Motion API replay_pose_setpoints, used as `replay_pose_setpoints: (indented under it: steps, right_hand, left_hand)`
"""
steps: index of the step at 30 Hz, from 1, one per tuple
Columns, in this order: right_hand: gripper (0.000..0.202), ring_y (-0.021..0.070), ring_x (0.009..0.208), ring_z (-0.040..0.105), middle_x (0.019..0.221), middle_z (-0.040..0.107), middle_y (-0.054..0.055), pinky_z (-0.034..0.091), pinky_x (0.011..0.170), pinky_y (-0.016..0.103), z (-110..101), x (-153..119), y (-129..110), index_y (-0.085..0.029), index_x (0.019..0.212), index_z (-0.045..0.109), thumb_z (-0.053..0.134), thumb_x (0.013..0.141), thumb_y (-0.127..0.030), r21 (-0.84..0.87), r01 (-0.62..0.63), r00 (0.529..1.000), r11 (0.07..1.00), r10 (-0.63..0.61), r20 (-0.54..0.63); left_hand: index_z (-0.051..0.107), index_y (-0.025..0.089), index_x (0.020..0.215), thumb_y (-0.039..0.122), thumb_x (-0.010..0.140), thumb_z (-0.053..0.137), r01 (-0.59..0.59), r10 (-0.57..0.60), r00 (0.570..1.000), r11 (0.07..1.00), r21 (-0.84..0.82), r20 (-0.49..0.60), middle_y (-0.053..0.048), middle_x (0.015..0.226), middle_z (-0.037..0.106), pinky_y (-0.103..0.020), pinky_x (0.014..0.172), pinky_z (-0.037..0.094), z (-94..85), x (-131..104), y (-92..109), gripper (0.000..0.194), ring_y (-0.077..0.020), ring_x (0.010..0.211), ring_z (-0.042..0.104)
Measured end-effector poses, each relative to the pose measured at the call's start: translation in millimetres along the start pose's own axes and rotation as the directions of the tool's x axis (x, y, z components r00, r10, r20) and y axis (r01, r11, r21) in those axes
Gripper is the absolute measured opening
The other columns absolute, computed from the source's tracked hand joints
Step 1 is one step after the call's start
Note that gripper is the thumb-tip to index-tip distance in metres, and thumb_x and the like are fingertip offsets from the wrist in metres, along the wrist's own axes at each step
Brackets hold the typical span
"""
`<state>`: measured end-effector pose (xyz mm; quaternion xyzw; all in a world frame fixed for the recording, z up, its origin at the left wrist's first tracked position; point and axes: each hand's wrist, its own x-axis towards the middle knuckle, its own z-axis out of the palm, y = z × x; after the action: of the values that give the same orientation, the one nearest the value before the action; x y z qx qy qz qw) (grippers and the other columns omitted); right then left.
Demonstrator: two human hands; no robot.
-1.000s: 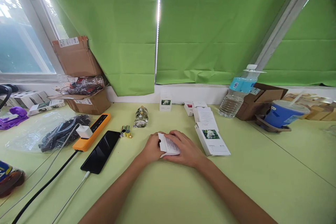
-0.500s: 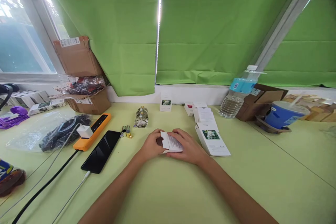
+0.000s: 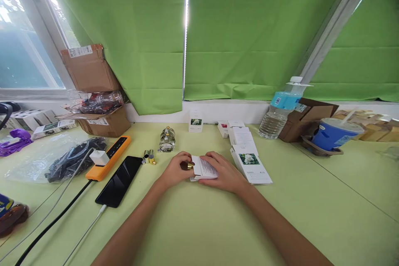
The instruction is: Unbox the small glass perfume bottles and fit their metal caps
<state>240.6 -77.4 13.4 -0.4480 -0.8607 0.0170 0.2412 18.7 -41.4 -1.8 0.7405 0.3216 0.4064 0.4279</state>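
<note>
In the middle of the table my right hand [image 3: 222,173] grips a small white printed box [image 3: 205,168] from its right side. The box lies on its side, with its open end and a raised flap turned left. At that end my left hand [image 3: 176,170] has its fingers closed around a gold cap [image 3: 190,166]; whatever the cap belongs to is hidden by the box and fingers. Beyond the left hand stand glass perfume bottles [image 3: 167,140] with gold tops. Several small gold and silver caps [image 3: 149,157] stand left of them.
Flattened white boxes [image 3: 252,166] lie right of my hands, and a white box [image 3: 195,121] stands behind. Leftward are a black phone [image 3: 119,181], an orange power strip [image 3: 109,158] and cables. A water bottle [image 3: 276,116] and blue cup [image 3: 335,134] stand at right.
A gold cap now shows between my left fingers at the box's open end, where only a dark gap showed before. My left hand has shifted slightly left; the view has moved a little.
</note>
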Motion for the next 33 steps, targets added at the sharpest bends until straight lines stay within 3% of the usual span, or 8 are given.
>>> replay_pose_setpoints:
  steps: [8,23,28,33]
  right_hand:
    - [0.07,0.0287,0.105,0.058,0.122,0.052,0.01,0.049,0.09,0.045,1,-1,8,-0.028,0.131,0.048,0.07,0.071,-0.056,-0.033,-0.013,1.0,0.999,0.014,0.009]
    - [0.066,0.0283,0.102,0.058,0.121,0.051,0.01,0.049,0.089,0.045,-2,-1,8,-0.028,0.129,0.051,0.07,0.072,-0.057,-0.055,-0.037,0.998,0.998,0.039,0.051]
    - [0.066,0.0278,0.103,0.058,0.121,0.051,0.009,0.049,0.089,0.044,-2,-2,7,-0.028,0.129,0.051,0.069,0.073,-0.057,-0.06,-0.032,0.998,0.998,0.035,0.049]
    - [0.066,0.0278,0.102,0.057,0.118,0.052,0.01,0.048,0.089,0.044,-1,-2,5,-0.026,0.129,0.051,0.068,0.073,-0.058,-0.077,-0.022,0.999,0.997,0.025,0.036]
  left_hand:
    - [0.066,0.016,0.08,0.019,0.071,0.067,-0.009,0.01,1.0,0.999,0.038,-0.024,-0.005,0.102,0.058,-0.027,0.077,0.049,-8.4,-1,-6,0.009,-0.0136,0.085,0.058]
    - [0.063,0.016,0.08,0.025,0.076,0.065,-0.006,0.001,0.999,0.991,0.135,0.034,-0.005,0.099,0.059,-0.026,0.072,0.047,-29.1,-6,-5,0.01,-0.0134,0.08,0.056]
    - [0.064,0.02,0.108,0.035,0.083,0.062,0.003,-0.003,1.0,0.986,0.165,0.001,-0.007,0.107,0.062,-0.031,0.088,0.046,-23.5,-8,1,0.029,-0.0192,0.101,0.056]
    - [0.063,0.023,0.118,0.043,0.073,0.073,-0.032,0.022,0.998,0.98,0.194,0.052,-0.008,0.114,0.062,-0.036,0.096,0.044,-16.9,-9,5,0.051,-0.0235,0.109,0.055]
